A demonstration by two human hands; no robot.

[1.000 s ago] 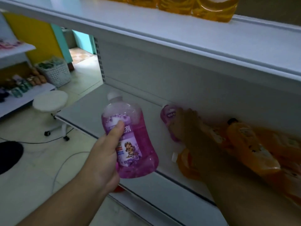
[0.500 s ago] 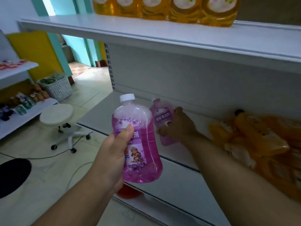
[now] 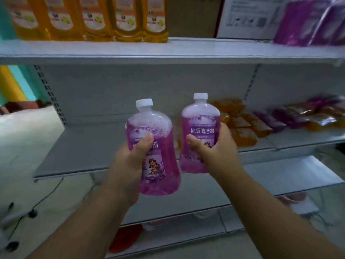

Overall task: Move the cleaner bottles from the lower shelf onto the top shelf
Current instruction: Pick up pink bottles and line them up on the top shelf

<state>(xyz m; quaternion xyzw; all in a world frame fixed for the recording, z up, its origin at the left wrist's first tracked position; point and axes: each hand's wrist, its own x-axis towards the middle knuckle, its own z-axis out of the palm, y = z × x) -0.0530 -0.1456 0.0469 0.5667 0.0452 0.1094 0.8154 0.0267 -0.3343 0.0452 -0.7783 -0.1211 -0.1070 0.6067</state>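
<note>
2 held purple bottles [image 3: 158, 146], 5 upright orange bottles [image 3: 127, 19], 2 hands [image 3: 128, 165]

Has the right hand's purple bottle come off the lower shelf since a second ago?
Yes. The right hand now holds its purple cleaner bottle upright, lifted clear of the lower shelf and out in front, beside the left hand's bottle.

Cut off, covered and blurred around the top shelf [image 3: 186, 51]

Above it, the yellow bottles [image 3: 128, 19] and purple packs [image 3: 308, 21] lost their tops to the frame edge; below it, the left hand [image 3: 128, 165] covered part of a purple bottle [image 3: 155, 152] label, and lying bottles [image 3: 280, 120] were blurred.
</note>
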